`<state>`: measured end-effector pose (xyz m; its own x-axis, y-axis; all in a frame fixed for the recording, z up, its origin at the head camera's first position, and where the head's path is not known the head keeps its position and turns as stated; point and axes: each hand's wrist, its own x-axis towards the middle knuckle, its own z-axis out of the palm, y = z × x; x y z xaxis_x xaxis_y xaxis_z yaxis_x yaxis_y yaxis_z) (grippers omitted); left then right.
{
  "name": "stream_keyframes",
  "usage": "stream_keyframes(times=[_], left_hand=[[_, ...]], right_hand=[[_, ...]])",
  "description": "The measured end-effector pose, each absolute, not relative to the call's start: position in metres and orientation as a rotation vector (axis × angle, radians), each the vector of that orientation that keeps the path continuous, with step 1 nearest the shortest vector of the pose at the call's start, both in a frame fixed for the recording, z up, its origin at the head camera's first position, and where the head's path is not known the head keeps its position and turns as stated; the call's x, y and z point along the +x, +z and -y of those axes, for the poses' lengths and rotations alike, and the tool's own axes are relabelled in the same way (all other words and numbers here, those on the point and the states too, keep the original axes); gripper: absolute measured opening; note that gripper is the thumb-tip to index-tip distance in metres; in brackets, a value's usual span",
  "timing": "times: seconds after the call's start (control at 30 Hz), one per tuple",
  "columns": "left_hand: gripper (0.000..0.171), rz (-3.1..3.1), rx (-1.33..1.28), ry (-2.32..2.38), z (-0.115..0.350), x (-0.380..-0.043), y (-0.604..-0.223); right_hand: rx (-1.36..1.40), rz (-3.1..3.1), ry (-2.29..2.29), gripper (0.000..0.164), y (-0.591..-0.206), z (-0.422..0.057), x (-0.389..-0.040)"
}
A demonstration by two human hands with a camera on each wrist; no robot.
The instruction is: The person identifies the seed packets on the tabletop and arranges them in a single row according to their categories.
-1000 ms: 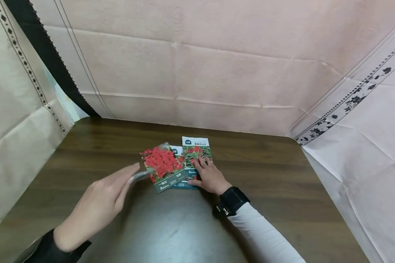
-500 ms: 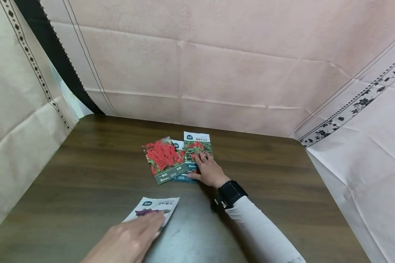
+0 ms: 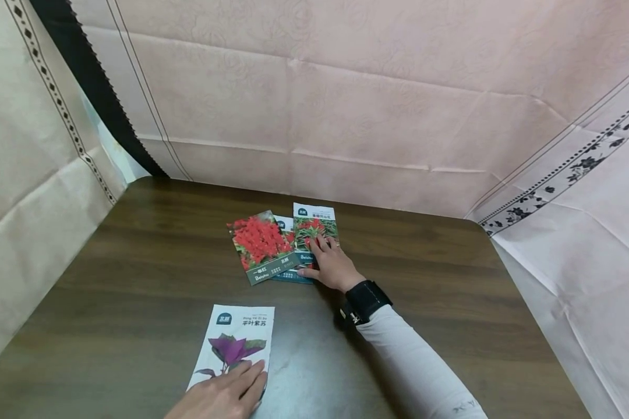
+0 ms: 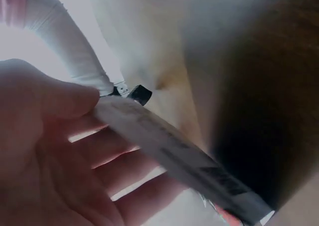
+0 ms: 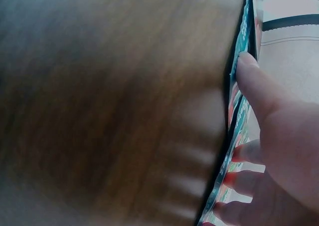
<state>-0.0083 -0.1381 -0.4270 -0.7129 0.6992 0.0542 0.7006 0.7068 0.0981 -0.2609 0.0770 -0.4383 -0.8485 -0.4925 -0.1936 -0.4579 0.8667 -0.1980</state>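
In the head view my left hand [image 3: 225,396] holds a white seed packet [image 3: 241,326] with a purple-leaved plant on it, near the front of the table. The left wrist view shows this packet [image 4: 174,156] edge-on, pinched between thumb and fingers. Farther back, my right hand [image 3: 334,267] rests on overlapping seed packets with fingers spread. Its fingertips lie on the upper right packet [image 3: 314,227], and its thumb touches a lower packet [image 3: 293,278] that is partly hidden. A packet with a mass of red flowers [image 3: 260,240] lies tilted on the left, overlapping the lower one.
The packets lie on a dark brown wooden table [image 3: 424,273] with rounded far corners. Pale cloth [image 3: 304,116] hangs behind it and along both sides, with a black strip [image 3: 94,75] at the back left.
My left hand has moved from beside the red-flower packet toward the front edge, bringing the purple-leaf packet, whose face now turns up to the head camera. The right hand stays on the other packets.
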Motion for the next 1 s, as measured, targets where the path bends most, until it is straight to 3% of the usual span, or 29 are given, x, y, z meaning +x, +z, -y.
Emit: stream_keyframes(times=[0.27, 0.4, 0.73, 1.0], left_hand=[[0.065, 2.698, -1.137, 0.033, 0.139, -0.007, -0.444], [0.056, 2.873, -1.134, 0.000, 0.137, -0.006, -0.448], [0.078, 3.167, -1.099, -0.131, 0.136, -0.008, -0.452], [0.048, 2.902, -0.904, -0.023, 0.137, -0.010, -0.431]], right_hand=[[-0.723, -2.801, -0.228, 0.088, -0.439, -0.076, -0.262], [-0.721, -2.805, -0.240, 0.088, -0.440, -0.076, -0.262], [-0.722, -2.809, -0.230, 0.089, -0.442, -0.078, -0.262], [-0.733, -2.824, -0.252, 0.087, -0.440, -0.078, -0.260]])
